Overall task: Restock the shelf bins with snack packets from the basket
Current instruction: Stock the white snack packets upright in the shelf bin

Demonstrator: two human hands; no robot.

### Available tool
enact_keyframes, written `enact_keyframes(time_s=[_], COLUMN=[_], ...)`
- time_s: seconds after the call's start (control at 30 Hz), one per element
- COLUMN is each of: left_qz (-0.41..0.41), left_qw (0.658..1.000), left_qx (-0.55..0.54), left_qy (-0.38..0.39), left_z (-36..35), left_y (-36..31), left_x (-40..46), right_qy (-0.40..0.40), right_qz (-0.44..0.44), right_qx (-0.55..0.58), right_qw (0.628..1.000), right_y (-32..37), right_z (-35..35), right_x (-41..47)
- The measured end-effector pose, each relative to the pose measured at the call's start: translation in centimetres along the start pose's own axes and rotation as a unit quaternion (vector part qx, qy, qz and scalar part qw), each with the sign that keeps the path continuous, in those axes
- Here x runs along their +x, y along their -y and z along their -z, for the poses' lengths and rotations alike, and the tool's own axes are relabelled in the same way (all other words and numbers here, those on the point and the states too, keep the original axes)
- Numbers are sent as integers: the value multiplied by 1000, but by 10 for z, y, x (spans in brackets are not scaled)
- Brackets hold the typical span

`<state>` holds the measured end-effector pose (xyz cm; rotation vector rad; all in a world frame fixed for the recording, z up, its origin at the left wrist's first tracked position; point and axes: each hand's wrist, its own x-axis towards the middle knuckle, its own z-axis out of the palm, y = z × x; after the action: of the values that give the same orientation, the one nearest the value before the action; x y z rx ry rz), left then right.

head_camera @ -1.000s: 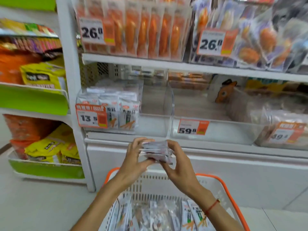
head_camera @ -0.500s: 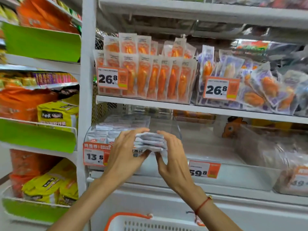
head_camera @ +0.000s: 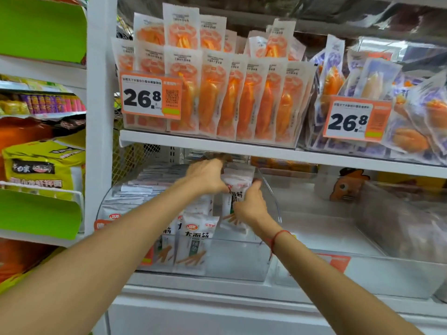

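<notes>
Both hands hold a small stack of white snack packets [head_camera: 238, 187] between them, the left hand [head_camera: 205, 176] gripping its top and the right hand [head_camera: 250, 205] its lower edge. The stack is inside the clear bin [head_camera: 242, 259], just right of the packets already standing there [head_camera: 193, 240]. Above, orange packets [head_camera: 217, 93] fill the upper shelf [head_camera: 266, 148].

both hands [head_camera: 205, 176] [head_camera: 250, 205] around packets [head_camera: 238, 183] inside bin [head_camera: 272, 206]

I count two hands [head_camera: 249, 204], two orange 26.8 price tags [head_camera: 151, 96] on the upper shelf [head_camera: 205, 141], and two forearms. One red string bracelet [head_camera: 278, 235]. White snack packets [head_camera: 196, 240] in the clear bin [head_camera: 242, 262]: too many overlapping to count.
</notes>
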<state>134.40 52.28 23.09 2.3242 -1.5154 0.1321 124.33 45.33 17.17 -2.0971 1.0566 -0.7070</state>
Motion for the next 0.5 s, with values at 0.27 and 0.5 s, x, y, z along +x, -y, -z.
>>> enact_keyframes(time_s=[0.27,0.5], left_qz=[1,-21], left_qw=[989,971], left_qx=[132,239], left_qy=[67,14], left_z=[-23,-39], left_y=[20,34], left_x=[84,105], right_qy=[60,47], right_qz=[-88,-97], right_qx=[-71,-36], right_qw=[992,993], right_y=[-8,-13], right_z=[-35,-53], right_x=[83,116])
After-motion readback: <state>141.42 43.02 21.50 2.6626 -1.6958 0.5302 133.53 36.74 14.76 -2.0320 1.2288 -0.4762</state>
